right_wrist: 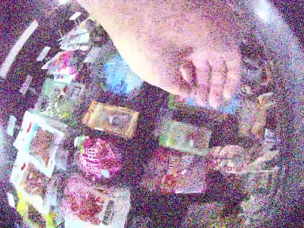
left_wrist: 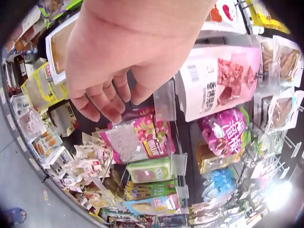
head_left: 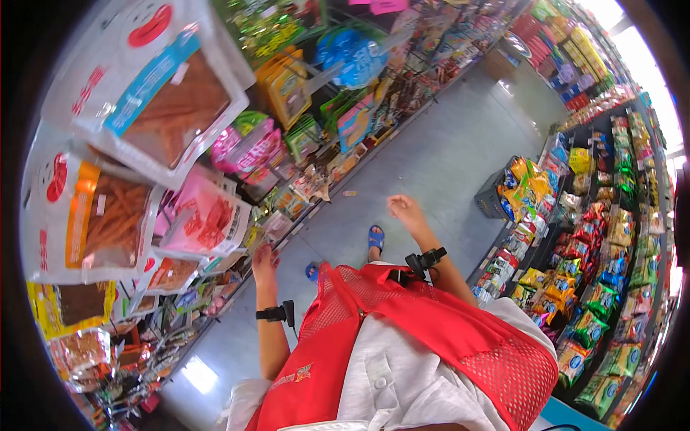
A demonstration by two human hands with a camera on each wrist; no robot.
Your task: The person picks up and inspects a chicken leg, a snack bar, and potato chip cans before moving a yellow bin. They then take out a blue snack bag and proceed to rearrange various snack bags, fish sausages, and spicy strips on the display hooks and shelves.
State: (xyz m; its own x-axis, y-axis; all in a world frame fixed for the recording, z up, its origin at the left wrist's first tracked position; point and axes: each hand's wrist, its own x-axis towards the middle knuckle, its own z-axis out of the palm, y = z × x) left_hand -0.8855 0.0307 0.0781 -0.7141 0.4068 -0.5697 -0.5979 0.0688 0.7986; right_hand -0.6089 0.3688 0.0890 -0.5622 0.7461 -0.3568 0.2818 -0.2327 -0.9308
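My left hand [head_left: 265,263] hangs low beside the left-hand rack with its fingers loosely bent and nothing in them. In the left wrist view its fingertips overlap the area just above a pink-edged snack bag [left_wrist: 137,137], and a pink-and-white pouch [left_wrist: 221,80] hangs to the right of the hand. Over the aisle, my right hand [head_left: 406,213] is held out in front of the body, fingers bent loosely and holding nothing. The grainy right wrist view shows a round purple bag [right_wrist: 98,159] and a yellow-framed pack [right_wrist: 111,118] on the rack beyond that hand.
Large white jerky pouches [head_left: 172,100] hang close on the left. A dark basket [head_left: 492,195] full of snack bags stands by the right-hand shelves [head_left: 589,280]. Grey floor [head_left: 431,158] runs between the two sides. Blue sandals [head_left: 376,237] show below.
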